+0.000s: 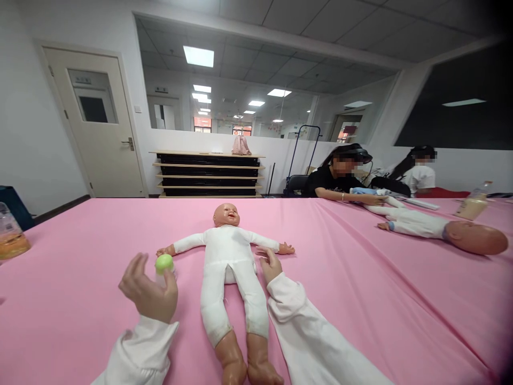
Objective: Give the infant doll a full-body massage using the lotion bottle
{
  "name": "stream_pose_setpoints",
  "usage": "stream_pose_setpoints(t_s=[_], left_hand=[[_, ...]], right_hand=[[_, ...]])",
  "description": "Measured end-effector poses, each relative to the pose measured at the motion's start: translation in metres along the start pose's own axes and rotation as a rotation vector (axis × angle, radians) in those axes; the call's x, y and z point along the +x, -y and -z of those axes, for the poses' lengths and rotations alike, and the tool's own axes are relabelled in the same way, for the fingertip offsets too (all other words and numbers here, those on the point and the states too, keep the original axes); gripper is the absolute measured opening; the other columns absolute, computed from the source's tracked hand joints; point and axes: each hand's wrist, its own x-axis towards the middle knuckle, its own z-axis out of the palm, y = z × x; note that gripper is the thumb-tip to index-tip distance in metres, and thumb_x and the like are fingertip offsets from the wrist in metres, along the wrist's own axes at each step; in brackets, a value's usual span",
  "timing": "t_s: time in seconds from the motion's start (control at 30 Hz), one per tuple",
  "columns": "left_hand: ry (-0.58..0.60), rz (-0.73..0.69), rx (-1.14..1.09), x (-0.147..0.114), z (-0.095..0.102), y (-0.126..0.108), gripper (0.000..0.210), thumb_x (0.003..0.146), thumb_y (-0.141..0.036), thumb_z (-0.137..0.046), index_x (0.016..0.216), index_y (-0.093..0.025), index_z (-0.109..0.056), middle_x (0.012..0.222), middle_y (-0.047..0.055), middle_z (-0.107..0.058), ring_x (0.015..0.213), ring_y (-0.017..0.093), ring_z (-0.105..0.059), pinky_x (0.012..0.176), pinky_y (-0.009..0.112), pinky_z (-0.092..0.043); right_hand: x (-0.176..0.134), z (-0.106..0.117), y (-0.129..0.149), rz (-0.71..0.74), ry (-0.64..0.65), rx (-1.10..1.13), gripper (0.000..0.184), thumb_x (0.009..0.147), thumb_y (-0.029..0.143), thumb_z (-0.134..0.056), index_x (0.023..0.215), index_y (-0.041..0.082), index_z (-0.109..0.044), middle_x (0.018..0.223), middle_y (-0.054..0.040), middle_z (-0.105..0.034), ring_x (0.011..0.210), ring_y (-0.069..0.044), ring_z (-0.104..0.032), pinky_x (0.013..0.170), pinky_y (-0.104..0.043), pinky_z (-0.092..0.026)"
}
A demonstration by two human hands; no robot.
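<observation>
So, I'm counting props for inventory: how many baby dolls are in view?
2. One doll lies face up between the left hand and right hand; a second doll lies at the picture's right, near a co-worker in black. Others could be hidden.

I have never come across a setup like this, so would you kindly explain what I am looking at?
Of course. There is no robot here: a person works with two bare hands, and the single picture comes from a camera worn on their head, looking forward and down.

A pink cloth covers the table. On it, a doll in white lies on its back, head away from the wearer. The left hand is open by a small container with a green lid; I can't tell whether they touch. The right hand is beside the doll, near its outstretched arm. Neither hand appears to hold anything.

Farther right lies a second doll, where another person reaches toward its legs.
</observation>
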Motion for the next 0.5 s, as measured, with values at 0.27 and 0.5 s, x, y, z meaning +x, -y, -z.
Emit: stream_pose_setpoints(t_s=[0.27, 0.5], left_hand=[[0.633, 0.784, 0.247, -0.001, -0.010, 0.009, 0.062, 0.059, -0.038, -0.061, 0.117, -0.022, -0.044, 0.107, 0.011, -0.054, 0.110, 0.033, -0.044, 0.090, 0.047, -0.037], [0.442, 0.196, 0.228, -0.011, -0.023, -0.002, 0.041, 0.075, -0.035, -0.050, 0.115, -0.026, -0.051, 0.117, 0.007, -0.050, 0.108, 0.025, -0.045, 0.091, 0.043, -0.035]], right_hand=[[-0.039, -0.005, 0.052, -0.308, 0.349, 0.660, 0.039, 0.056, 0.031, -0.070, 0.090, 0.015, -0.056, 0.105, -0.0082, -0.059, 0.091, -0.018, -0.060, 0.080, -0.030, -0.044], [-0.052, -0.007, 0.065, -0.641, 0.584, 1.089, 0.041, 0.068, 0.031, -0.058, 0.106, 0.016, -0.052, 0.126, -0.0082, -0.046, 0.120, -0.018, -0.044, 0.097, -0.031, -0.036]])
